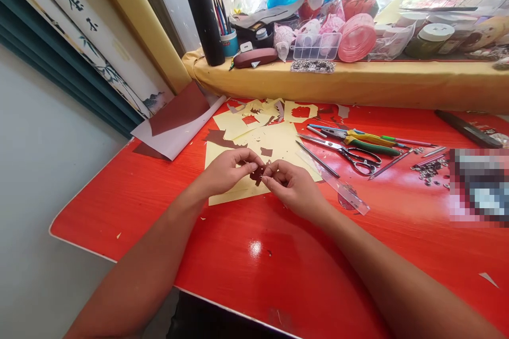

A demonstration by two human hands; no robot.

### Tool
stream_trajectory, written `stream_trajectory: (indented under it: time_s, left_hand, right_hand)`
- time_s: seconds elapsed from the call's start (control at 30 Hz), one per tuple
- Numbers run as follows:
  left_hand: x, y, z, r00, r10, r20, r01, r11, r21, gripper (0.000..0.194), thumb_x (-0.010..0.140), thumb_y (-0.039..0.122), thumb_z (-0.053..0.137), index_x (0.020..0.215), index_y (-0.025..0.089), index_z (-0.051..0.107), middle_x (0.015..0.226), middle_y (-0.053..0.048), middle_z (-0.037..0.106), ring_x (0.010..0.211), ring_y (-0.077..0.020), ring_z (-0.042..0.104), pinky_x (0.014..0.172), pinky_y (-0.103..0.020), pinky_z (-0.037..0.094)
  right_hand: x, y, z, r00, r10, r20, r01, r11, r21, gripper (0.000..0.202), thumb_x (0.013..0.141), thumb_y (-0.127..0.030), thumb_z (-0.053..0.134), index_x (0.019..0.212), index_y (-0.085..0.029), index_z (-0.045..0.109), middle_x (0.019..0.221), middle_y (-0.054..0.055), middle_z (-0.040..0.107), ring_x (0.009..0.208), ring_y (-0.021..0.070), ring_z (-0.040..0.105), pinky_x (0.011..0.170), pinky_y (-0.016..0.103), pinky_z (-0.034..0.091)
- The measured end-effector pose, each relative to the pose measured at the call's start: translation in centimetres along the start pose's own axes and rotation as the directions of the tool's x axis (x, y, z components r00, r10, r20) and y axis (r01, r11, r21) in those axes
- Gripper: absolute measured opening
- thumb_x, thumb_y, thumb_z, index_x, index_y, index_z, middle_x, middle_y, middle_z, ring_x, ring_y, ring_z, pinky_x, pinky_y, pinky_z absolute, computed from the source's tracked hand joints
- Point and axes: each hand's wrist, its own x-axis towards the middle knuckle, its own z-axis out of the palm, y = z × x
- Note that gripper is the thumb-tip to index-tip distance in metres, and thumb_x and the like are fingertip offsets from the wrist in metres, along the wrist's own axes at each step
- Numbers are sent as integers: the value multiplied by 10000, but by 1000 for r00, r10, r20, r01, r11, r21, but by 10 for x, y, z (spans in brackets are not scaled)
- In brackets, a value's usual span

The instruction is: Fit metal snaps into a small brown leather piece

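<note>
Between my two hands, above the yellow paper, is a small dark brown cut-out piece (257,176), its exact shape partly covered by fingers. My left hand (228,170) pinches its left side with thumb and forefinger. From the right, the thumb and fingertips of my right hand (289,183) close on its other edge. Under them lies a pale yellow sheet (226,196) with brown scraps on it, among them a small brown rectangle (266,152) just beyond my fingertips.
Right of the paper lie scissors (338,146), pliers (358,142), a grey pencil-like tool (318,159), a clear ruler (348,196) and small metal rings (429,172). A large brown sheet (178,111) leans at the back left. A black thermos (203,21) stands on the crowded sill.
</note>
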Motion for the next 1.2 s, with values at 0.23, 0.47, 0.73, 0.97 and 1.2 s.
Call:
stream_trajectory:
  time_s: [0.23,0.47,0.73,0.97,1.2]
  left_hand:
    - [-1,0,1,999,-3,32,4,999,-35,143,956,311,667,997,193,738,867,-45,751,834,-194,719,829,-355,579]
    - [-1,0,3,997,-21,74,29,994,-106,139,958,304,675,986,188,747,849,-40,743,765,-171,707,774,-336,583]
    - [-1,3,5,998,-34,54,41,989,-145,146,939,302,704,975,172,762,823,-46,745,737,-171,699,761,-338,582]
    - [-3,4,0,993,-26,111,38,993,-115,157,978,301,684,1021,177,770,839,-35,739,749,-159,687,773,-327,573]
    - [-3,1,-1,990,-39,136,58,988,-141,148,926,260,751,1040,167,770,895,-54,771,764,-167,705,755,-329,588]
  right_hand:
    - [1,7,2,996,-27,-82,20,996,-90,127,949,-357,618,898,-240,619,547,-63,487,525,138,405,540,289,279]
    - [0,11,3,996,-56,-74,45,989,-142,132,967,-357,616,901,-244,618,561,-58,525,528,140,438,538,295,268]
    - [0,10,3,995,-45,-92,31,988,-152,138,965,-361,615,899,-240,611,553,-66,504,527,138,436,538,292,283]
    - [0,12,3,994,-49,-94,33,985,-167,137,956,-353,611,887,-234,603,546,-79,475,512,126,413,534,282,294]
    - [1,12,4,994,-37,-99,18,983,-184,110,932,-324,610,893,-223,625,567,-72,500,540,128,439,545,277,308]
